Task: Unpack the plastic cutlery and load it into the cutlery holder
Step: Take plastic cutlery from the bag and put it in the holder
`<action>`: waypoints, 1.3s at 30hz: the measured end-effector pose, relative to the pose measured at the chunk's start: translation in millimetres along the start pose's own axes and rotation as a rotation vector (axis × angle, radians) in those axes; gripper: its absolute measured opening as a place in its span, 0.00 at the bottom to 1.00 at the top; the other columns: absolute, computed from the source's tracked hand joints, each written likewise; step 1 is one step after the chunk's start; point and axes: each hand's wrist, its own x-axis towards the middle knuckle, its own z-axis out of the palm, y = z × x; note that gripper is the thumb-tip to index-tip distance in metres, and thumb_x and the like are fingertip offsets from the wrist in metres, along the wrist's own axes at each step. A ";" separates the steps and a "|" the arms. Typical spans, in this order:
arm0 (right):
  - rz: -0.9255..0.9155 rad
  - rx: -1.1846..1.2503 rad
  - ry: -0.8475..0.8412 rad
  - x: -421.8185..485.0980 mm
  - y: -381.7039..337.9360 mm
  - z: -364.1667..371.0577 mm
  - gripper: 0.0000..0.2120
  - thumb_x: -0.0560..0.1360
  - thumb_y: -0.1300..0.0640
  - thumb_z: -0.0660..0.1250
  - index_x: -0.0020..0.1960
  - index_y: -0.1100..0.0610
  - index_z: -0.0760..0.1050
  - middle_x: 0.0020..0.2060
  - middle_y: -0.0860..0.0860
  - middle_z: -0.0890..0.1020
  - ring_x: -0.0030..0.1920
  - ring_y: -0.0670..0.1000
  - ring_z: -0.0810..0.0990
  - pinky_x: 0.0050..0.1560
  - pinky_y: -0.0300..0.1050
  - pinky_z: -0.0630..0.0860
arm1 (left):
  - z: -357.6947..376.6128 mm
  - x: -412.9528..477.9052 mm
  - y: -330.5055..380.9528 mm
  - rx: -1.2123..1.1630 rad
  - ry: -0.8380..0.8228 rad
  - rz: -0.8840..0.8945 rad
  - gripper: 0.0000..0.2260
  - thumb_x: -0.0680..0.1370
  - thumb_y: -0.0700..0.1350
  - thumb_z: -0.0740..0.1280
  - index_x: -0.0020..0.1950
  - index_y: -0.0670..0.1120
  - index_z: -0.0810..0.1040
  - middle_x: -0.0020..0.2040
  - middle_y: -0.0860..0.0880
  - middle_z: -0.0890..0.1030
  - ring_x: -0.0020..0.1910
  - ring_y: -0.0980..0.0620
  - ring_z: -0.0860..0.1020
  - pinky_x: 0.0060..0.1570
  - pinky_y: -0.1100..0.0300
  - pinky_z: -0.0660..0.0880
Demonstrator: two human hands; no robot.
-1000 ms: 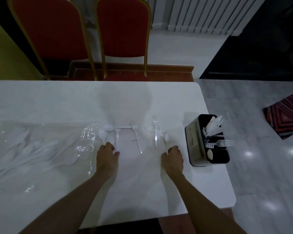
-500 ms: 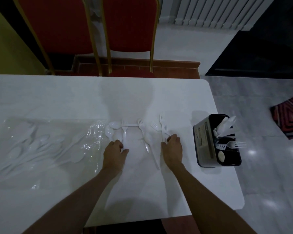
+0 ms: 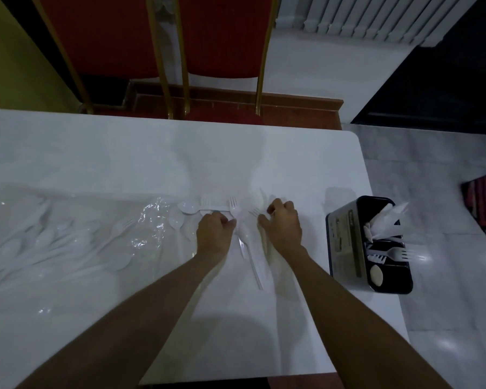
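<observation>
- The loose cutlery (image 3: 243, 234) lies on the white table (image 3: 124, 153) just left of the frame's centre, right between and under the two hands: forks and spoons, most with handles running toward the bottom of the frame and heads toward the top.
- One fork (image 3: 233, 204) shows its tines just above the left hand; a long handle (image 3: 256, 272) trails down toward the lower centre, between the forearms.
- The left hand (image 3: 213, 234) is curled, fingers bent in over the pieces at its tip. Whether it actually pinches one, I cannot tell.
- The right hand (image 3: 282, 224) rests palm down with fingers hooked over the pieces beside it; a grip is not clear here either.
- The cutlery holder (image 3: 345, 248), a dark box, stands at centre right, near the table's right edge, already holding a few forks and other white pieces.
- The holder lies to the right of both hands, and the right hand is plainly nearer, so it looks the likelier one to carry pieces over.
- Since the pieces lie lengthwise up the frame, I reckon they need gathering parallel before being lifted.
- The clear plastic bag (image 3: 68, 234) sprawls across the left of the frame, with more cutlery inside, so much unpacking remains.
</observation>
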 end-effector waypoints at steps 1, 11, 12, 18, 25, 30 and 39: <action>0.019 0.049 0.006 1.7 -0.1 -0.6 0.08 0.75 0.54 0.67 0.50 0.59 0.75 0.50 0.55 0.75 0.47 0.54 0.76 0.43 0.45 0.73 | 3.0 4.6 5.3 -0.006 0.001 -0.042 0.13 0.74 0.50 0.69 0.43 0.39 0.81 0.42 0.43 0.83 0.46 0.45 0.80 0.43 0.58 0.70; 0.051 0.068 -0.083 -14.3 26.0 -25.7 0.06 0.74 0.59 0.70 0.45 0.59 0.74 0.39 0.51 0.76 0.38 0.51 0.74 0.38 0.42 0.70 | 13.5 8.3 19.8 0.014 -0.028 -0.135 0.09 0.73 0.44 0.67 0.38 0.38 0.80 0.40 0.41 0.83 0.44 0.43 0.80 0.39 0.59 0.68; 0.035 0.030 -0.093 -14.3 25.9 -23.6 0.07 0.74 0.58 0.71 0.44 0.60 0.73 0.39 0.52 0.75 0.39 0.52 0.74 0.38 0.42 0.69 | 12.5 7.8 19.1 0.028 -0.028 -0.129 0.09 0.72 0.44 0.67 0.38 0.38 0.80 0.40 0.40 0.83 0.43 0.43 0.80 0.38 0.59 0.68; 0.047 -0.020 -0.080 -17.1 21.6 -23.3 0.08 0.77 0.58 0.66 0.44 0.59 0.68 0.40 0.52 0.72 0.39 0.52 0.73 0.36 0.42 0.68 | 11.6 0.6 15.1 0.135 -0.064 -0.056 0.11 0.71 0.42 0.65 0.42 0.34 0.80 0.43 0.36 0.82 0.46 0.39 0.80 0.47 0.50 0.75; 0.227 0.132 -0.125 -57.0 32.9 -10.2 0.15 0.72 0.55 0.74 0.44 0.59 0.68 0.34 0.48 0.71 0.32 0.45 0.69 0.29 0.36 0.61 | 8.6 -22.1 -2.5 0.085 -0.102 -0.065 0.11 0.74 0.43 0.65 0.41 0.34 0.79 0.40 0.36 0.82 0.43 0.39 0.81 0.43 0.50 0.77; 0.219 0.089 -0.148 -57.3 33.8 -3.4 0.14 0.72 0.54 0.72 0.40 0.59 0.69 0.30 0.49 0.71 0.29 0.45 0.68 0.28 0.36 0.61 | -16.2 -24.7 -9.5 -0.021 0.075 -0.113 0.06 0.78 0.43 0.64 0.49 0.39 0.74 0.46 0.40 0.81 0.49 0.41 0.78 0.43 0.55 0.69; 0.266 0.303 -0.140 -58.4 25.0 -10.8 0.16 0.71 0.58 0.75 0.34 0.57 0.67 0.33 0.54 0.75 0.35 0.56 0.79 0.32 0.41 0.73 | -28.4 -1.8 -12.0 0.149 0.001 -0.168 0.10 0.72 0.42 0.68 0.48 0.37 0.79 0.48 0.38 0.82 0.51 0.39 0.80 0.47 0.53 0.74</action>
